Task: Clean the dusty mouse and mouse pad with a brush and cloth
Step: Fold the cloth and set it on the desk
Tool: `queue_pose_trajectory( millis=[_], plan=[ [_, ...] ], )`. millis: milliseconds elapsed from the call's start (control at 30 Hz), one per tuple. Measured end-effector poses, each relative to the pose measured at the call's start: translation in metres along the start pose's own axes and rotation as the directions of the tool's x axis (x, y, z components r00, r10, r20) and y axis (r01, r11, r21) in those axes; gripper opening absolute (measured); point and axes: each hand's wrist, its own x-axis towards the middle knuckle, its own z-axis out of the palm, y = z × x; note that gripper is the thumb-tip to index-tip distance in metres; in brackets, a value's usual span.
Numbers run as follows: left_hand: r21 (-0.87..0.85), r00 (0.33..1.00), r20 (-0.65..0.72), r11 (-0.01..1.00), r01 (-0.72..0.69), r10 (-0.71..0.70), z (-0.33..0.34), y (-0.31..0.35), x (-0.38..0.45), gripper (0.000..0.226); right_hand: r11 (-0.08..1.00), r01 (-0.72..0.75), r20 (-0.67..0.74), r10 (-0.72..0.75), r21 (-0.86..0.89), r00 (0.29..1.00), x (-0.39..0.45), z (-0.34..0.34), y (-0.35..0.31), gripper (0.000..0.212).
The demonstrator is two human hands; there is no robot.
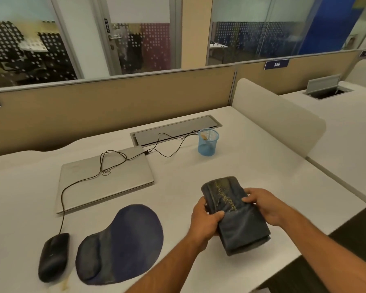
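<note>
I hold the folded dark cloth [237, 216] in both hands: my left hand [205, 223] grips its left edge and my right hand [266, 206] pinches its right edge. Its long axis runs away from me. The mouse pad [123, 244] lies on the desk [262, 166] to the left of my grip, and the mouse [53, 256] lies beyond it, farther left. My left hand is nearer both. No brush is identifiable. The closed laptop [104, 180] reads "DELL", the partition tag [276, 64] "386", and the door plate [106, 25] "PUSH".
</note>
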Motion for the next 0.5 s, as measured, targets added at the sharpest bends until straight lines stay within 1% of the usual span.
queue_pose_trajectory(
  millis=[200,267,400,433,500],
  plan=[
    [0.030,0.991,-0.017,0.991,0.133,-0.133,0.015,0.010,0.043,0.047,0.992,-0.045,-0.078,0.036,-0.114,0.996,0.043,-0.014,-0.021,0.023],
    [0.056,0.989,-0.019,0.987,0.148,-0.148,0.021,0.009,0.058,0.050,0.988,-0.047,-0.114,0.030,-0.145,0.993,0.056,-0.023,-0.023,0.022],
    [0.148,0.991,-0.091,0.983,0.110,-0.098,0.037,0.001,0.082,0.048,0.964,-0.023,-0.196,-0.031,-0.264,0.980,0.080,-0.039,-0.021,0.020],
    [0.190,0.990,-0.117,0.977,0.096,-0.074,0.041,-0.002,0.087,0.048,0.945,-0.012,-0.216,-0.062,-0.328,0.974,0.085,-0.042,-0.019,0.021],
    [0.283,0.986,-0.162,0.956,0.077,-0.032,0.044,-0.007,0.094,0.048,0.869,0.001,-0.250,-0.144,-0.496,0.958,0.092,-0.046,-0.015,0.026]
  ],
)
